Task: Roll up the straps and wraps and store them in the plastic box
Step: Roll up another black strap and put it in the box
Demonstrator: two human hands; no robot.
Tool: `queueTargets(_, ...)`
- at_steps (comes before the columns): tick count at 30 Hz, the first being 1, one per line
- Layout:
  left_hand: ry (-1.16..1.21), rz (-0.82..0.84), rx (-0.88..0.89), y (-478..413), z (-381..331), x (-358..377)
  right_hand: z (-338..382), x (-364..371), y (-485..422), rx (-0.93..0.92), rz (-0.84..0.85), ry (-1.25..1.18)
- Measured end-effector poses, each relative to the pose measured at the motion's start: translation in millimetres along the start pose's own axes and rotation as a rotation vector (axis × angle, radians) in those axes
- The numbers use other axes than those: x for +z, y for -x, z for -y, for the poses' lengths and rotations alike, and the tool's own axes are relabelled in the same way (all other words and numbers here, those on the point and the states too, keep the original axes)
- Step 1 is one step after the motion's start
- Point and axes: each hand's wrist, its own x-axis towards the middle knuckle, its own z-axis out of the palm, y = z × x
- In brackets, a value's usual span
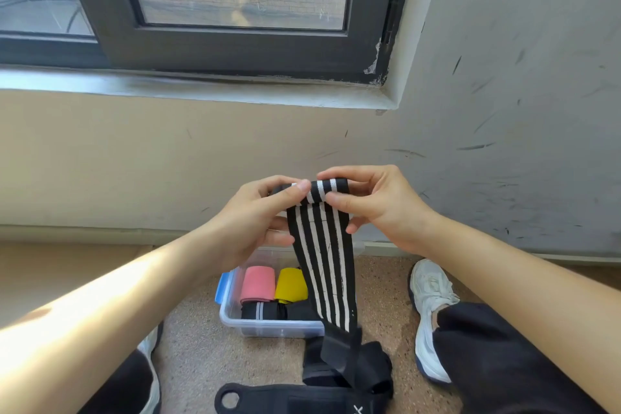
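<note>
Closest to me: black strap with a round loop end [285,397], flat on the speckled floor [195,353] between my knees, not rolled yet. Just past it lies the black tail [346,356] of the striped wrap [324,265], crumpled on the floor at the box's near right corner.

Both hands are up in front of the wall, close together. Left hand [258,222] and right hand [379,208] each pinch one end of a small started roll [322,190] at the top of the black-and-white wrap, thumbs toward me, fingers over the top. Most of the wrap hangs loose, straight down across the box.

Clear plastic box [232,316] sits on the floor below my hands, blue latch [222,287] on its left side, no lid in view. Inside are a pink roll [258,284] and a yellow roll [291,284] side by side, and a black roll with grey stripes [260,310] in front of them.

Step, as I judge it: early in rolling this wrap, long way to go.

Risks:
- The roll is rolled in the air with nothing under it, so if one thumb leads, it could go cone-shaped.
- A loose pinch could let the springy core unwind.
- The hanging part may snag on the box rim.
- The crumpled tail may fold or twist as it feeds in.
- A fat roll may not fit the space left at the right.
</note>
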Motion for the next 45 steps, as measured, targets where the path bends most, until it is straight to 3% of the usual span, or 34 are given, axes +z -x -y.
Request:
queueTargets(5,0.020,-0.059,0.063,-1.1,2.9,0.3,1.9,-1.9,0.5,-0.026,0.019,0.105)
queueTargets(11,-0.184,-0.131,0.286,0.2,2.6,3.7,3.6,0.5,3.0,0.189,0.198,0.011)
queueTargets(15,-0.300,-0.162,0.419,1.2,4.4,5.9,4.7,4.2,2.8,0.183,0.138,-0.003)
queueTargets(17,-0.339,-0.164,0.392,0.7,4.7,5.0,3.1,3.4,2.2,0.144,0.110,0.016)
queueTargets(20,-0.336,-0.111,0.209,0.4,6.4,3.6,0.4,0.2,2.3,0.100,0.092,0.021)
queueTargets(25,-0.133,0.024,-0.003,-0.9,7.0,0.5,-0.3,-2.5,4.3,0.049,0.084,0.067)
queueTargets(30,-0.136,-0.052,0.039,-3.2,7.3,0.5,-0.1,-1.9,3.5,0.020,0.065,0.127)
queueTargets(37,-0.216,-0.113,0.274,-1.0,5.3,-1.2,4.2,4.5,4.7,0.244,0.180,-0.043)
queueTargets(40,-0.248,-0.140,0.340,1.0,4.4,0.8,3.6,6.3,3.9,0.213,0.160,-0.063)
queueTargets(43,-0.268,-0.136,0.297,2.2,3.2,-0.1,2.3,4.2,3.7,0.166,0.138,-0.076)
queueTargets(45,-0.251,-0.111,0.171,1.7,4.0,-1.7,0.7,2.0,4.0,0.141,0.115,-0.071)
